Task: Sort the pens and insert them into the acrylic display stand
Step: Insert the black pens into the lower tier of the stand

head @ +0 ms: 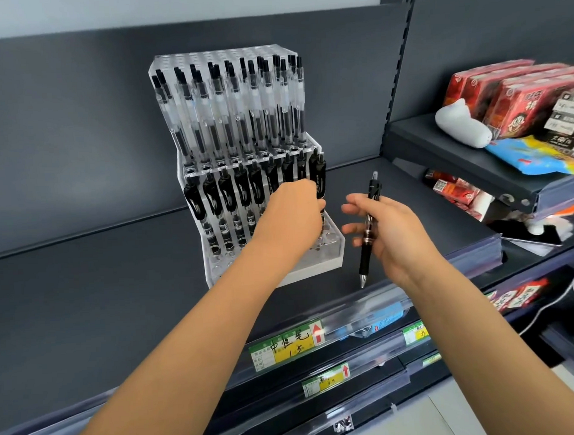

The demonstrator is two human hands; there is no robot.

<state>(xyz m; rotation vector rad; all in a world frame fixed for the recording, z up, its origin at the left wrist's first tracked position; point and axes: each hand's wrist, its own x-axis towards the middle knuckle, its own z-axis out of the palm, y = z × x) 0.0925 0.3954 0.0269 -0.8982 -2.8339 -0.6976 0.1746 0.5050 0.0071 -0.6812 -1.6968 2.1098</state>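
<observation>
A stepped acrylic display stand (316,265) sits on a dark shelf. Its upper tiers hold several clear pens with black caps (233,105). The middle tier holds several black pens (226,193). My left hand (292,217) reaches over the stand's lower right part, its fingers curled round a black pen (318,177) at the right end of the middle row. My right hand (390,233) holds another black pen (369,227) upright to the right of the stand, tip down, with the fingers spread loosely.
The dark shelf (102,272) has bare room left of the stand. Price labels (287,346) line its front edge. To the right, a higher shelf (456,159) carries red boxes (509,95), a white object (461,123) and coloured packets.
</observation>
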